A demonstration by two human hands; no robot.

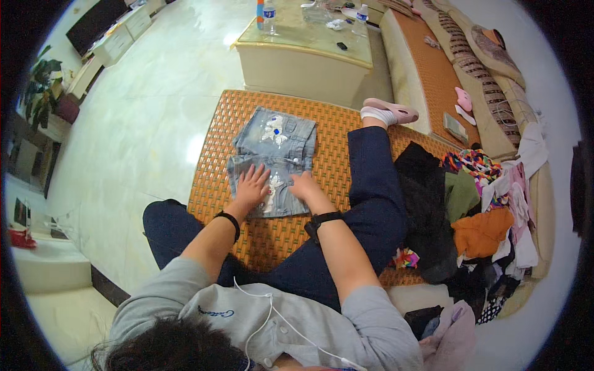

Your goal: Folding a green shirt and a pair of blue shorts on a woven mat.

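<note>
A pair of light-blue denim shorts (294, 147) lies flat on a woven rattan-like surface (213, 134), its waistband towards the right. White sequined appliqués decorate both halves; the far one (274, 131) carries a blue gem. My left hand (253, 186) rests palm down on the near half, fingers spread, partly covering the second appliqué (275, 185). At the waistband side of that same half, my right hand (305, 186) touches the denim with curled fingers. Whether those fingers pinch the cloth is hard to make out.
A heap of clothes, including black trousers (424, 208) and an orange garment (485, 232), lies to the right. Beyond the woven surface stands a glass-topped table (306, 69) with water bottles (269, 17). A sofa (427, 69) runs along the right. My legs flank the shorts.
</note>
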